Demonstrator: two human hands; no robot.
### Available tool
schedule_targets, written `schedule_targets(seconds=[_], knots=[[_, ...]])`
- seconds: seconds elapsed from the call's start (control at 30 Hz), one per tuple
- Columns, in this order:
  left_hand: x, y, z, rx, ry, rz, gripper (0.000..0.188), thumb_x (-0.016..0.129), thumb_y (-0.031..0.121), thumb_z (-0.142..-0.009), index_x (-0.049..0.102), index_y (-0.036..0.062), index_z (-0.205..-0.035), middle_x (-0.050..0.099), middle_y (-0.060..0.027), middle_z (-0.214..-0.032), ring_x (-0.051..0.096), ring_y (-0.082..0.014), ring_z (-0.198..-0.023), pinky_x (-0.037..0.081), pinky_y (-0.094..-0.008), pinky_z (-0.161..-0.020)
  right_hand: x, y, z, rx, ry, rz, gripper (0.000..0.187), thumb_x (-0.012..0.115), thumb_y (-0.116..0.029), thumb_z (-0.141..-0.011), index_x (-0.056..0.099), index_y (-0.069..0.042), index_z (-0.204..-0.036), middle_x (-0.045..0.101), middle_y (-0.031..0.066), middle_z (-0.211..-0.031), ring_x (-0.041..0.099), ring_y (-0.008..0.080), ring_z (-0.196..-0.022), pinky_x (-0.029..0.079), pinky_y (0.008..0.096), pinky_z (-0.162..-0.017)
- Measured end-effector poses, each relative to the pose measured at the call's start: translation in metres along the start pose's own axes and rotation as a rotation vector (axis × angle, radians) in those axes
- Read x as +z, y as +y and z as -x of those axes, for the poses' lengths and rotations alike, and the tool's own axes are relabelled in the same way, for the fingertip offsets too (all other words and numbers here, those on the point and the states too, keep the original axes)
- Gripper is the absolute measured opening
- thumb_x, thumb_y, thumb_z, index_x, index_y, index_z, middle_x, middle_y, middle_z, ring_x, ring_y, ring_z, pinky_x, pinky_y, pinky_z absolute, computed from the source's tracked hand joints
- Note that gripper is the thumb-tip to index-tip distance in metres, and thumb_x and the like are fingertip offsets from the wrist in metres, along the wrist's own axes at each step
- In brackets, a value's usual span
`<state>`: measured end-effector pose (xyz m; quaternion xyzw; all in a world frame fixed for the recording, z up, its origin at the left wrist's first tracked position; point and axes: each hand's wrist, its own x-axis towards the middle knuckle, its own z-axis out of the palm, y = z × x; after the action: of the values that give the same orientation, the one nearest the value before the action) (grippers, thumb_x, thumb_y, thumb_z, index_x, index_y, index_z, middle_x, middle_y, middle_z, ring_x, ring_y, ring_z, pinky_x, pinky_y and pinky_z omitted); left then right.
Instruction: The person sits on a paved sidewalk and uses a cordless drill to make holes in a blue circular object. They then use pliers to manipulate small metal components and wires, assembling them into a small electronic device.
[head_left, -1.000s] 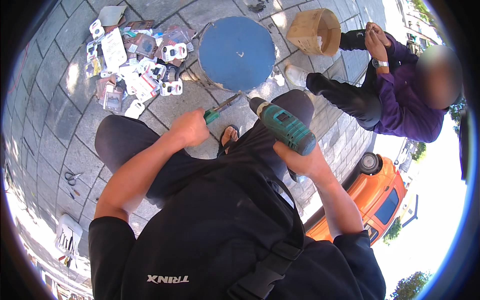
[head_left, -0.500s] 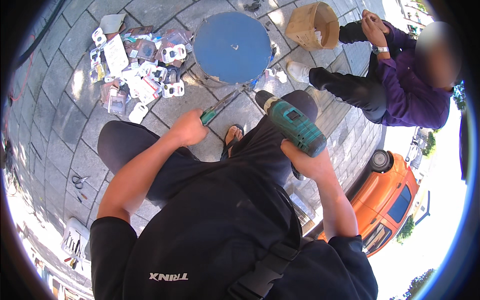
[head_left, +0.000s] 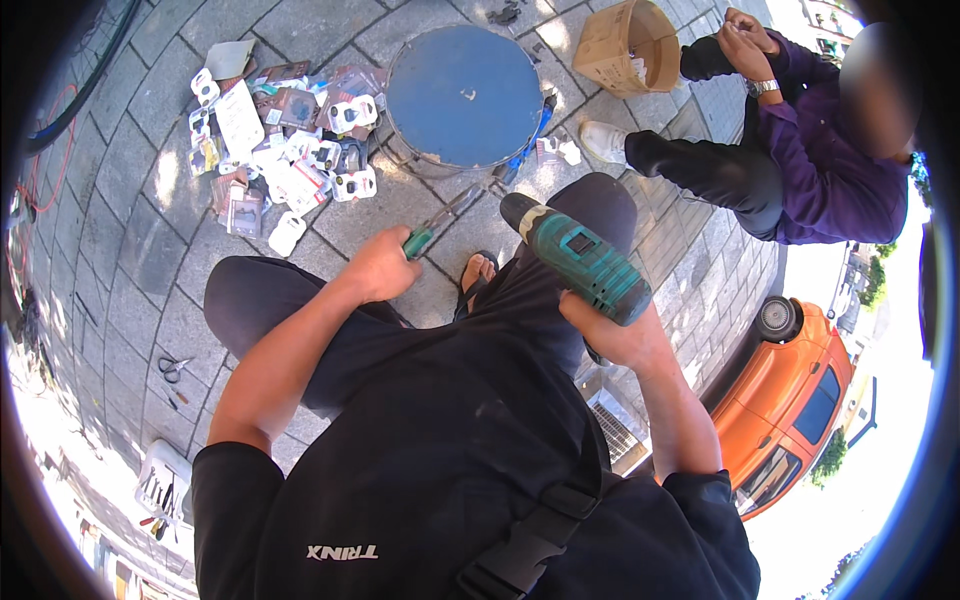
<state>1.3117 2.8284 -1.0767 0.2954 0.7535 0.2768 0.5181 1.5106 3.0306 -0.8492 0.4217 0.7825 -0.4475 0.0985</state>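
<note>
My right hand (head_left: 612, 328) is wrapped around the grip of a green and black cordless drill (head_left: 585, 262), whose nose points up and left above my right knee. In my left hand (head_left: 383, 265) is a green-handled metal hand tool (head_left: 448, 212), which looks like pliers. Its metal end reaches close to the drill's front; whether it grips something small there I cannot make out. Just beyond both tools stands a round blue-topped drum or stool (head_left: 460, 95). Something blue and narrow (head_left: 518, 160) lies by its near right edge.
Small packages in white and brown cards (head_left: 290, 150) lie heaped on the paving at the left. A cardboard box (head_left: 610, 50) and a seated person in purple (head_left: 815, 150) are at the upper right. Scissors (head_left: 172, 370) and a white tool tray (head_left: 160, 480) lie lower left; an orange car (head_left: 775, 420) stands right.
The view has shifted slightly. The drill's front has come a little left, nearer the end of the green-handled tool. Both hands keep their hold.
</note>
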Motion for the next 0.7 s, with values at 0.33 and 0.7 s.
schedule_targets(seconds=[0.33,0.7], knots=[[-0.002,-0.005,-0.008,-0.021,-0.012,0.019,0.024,0.071,0.015,-0.084,0.064,-0.0015,-0.1,0.07,-0.025,-0.089,0.072,-0.0393,-0.086,0.054,-0.0476,-0.08,0.0,-0.007,-0.008,0.007,-0.011,0.046,0.02,0.077,-0.01,-0.086,0.074,-0.002,-0.104,0.075,0.0117,-0.086,0.069,0.0213,-0.077,0.057,0.0377,-0.077],[0.001,-0.013,-0.012,0.088,0.028,0.053,0.018,0.07,0.013,-0.085,0.06,0.0002,-0.094,0.067,-0.0201,-0.082,0.068,-0.0349,-0.079,0.053,-0.0462,-0.076,-0.001,-0.013,-0.007,0.001,0.018,-0.031,0.017,0.078,-0.008,-0.087,0.075,-0.002,-0.103,0.075,0.0084,-0.085,0.068,0.0152,-0.076,0.056,0.0353,-0.073]])
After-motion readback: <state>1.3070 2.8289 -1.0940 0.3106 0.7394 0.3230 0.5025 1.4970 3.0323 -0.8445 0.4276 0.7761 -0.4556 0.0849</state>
